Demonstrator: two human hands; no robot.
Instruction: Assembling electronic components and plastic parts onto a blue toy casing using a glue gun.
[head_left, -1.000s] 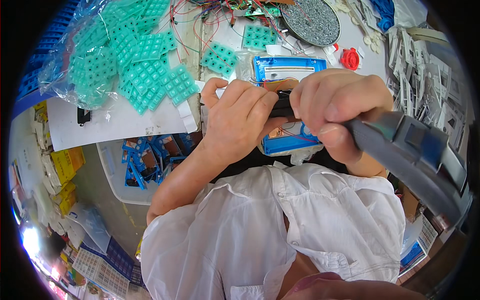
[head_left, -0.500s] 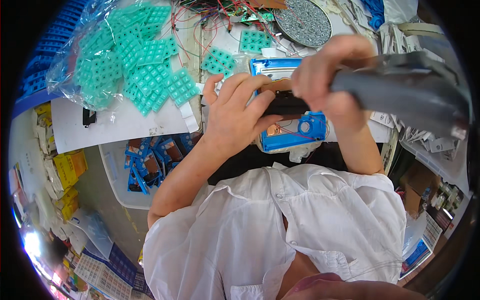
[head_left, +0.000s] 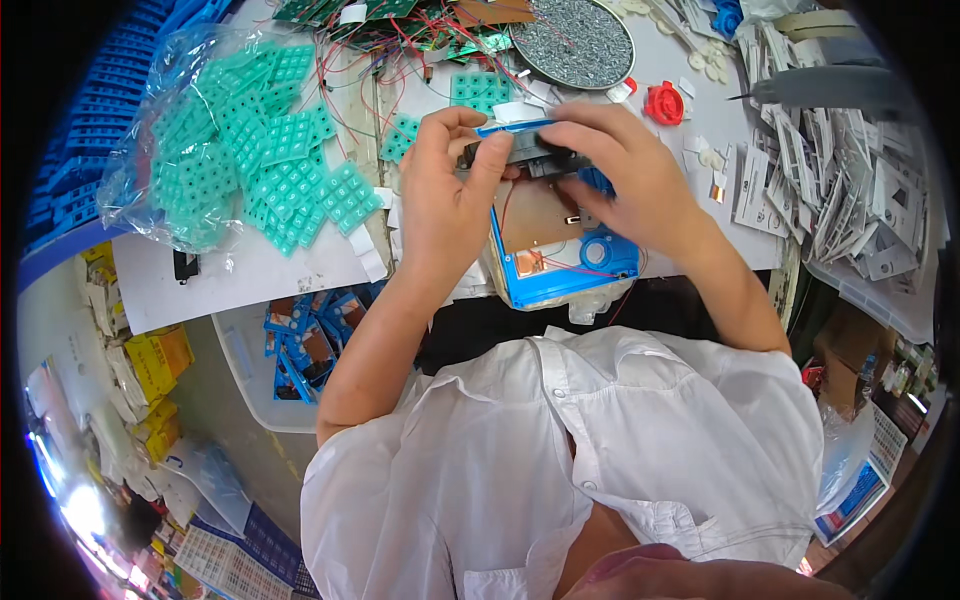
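Observation:
Between both my hands a small black rectangular plastic part [head_left: 532, 152] is held up over an opened blue plastic case [head_left: 515, 290]. My left hand [head_left: 440, 195] pinches its left end between thumb and fingers. My right hand [head_left: 632, 170] grips its right end, fingers on top and thumb beneath. Inside the case show a brown circuit board [head_left: 535, 215], a round blue ring [head_left: 600, 250] and thin red wires; its far part is partly hidden by my hands. A grey powered screwdriver [head_left: 835, 88] hangs at the upper right, out of my hands.
Green rubber keypads [head_left: 290, 140] lie heaped at the left, partly in a clear bag. A round tray of screws [head_left: 575, 45] and tangled wires lie at the back. White flat parts [head_left: 870, 190] pile up at the right. A bin of blue cases [head_left: 235, 345] stands below the table's left.
My right hand has let go of the screwdriver, which now hangs at the upper right. Both hands now hold the black part, raised and tilted above the case.

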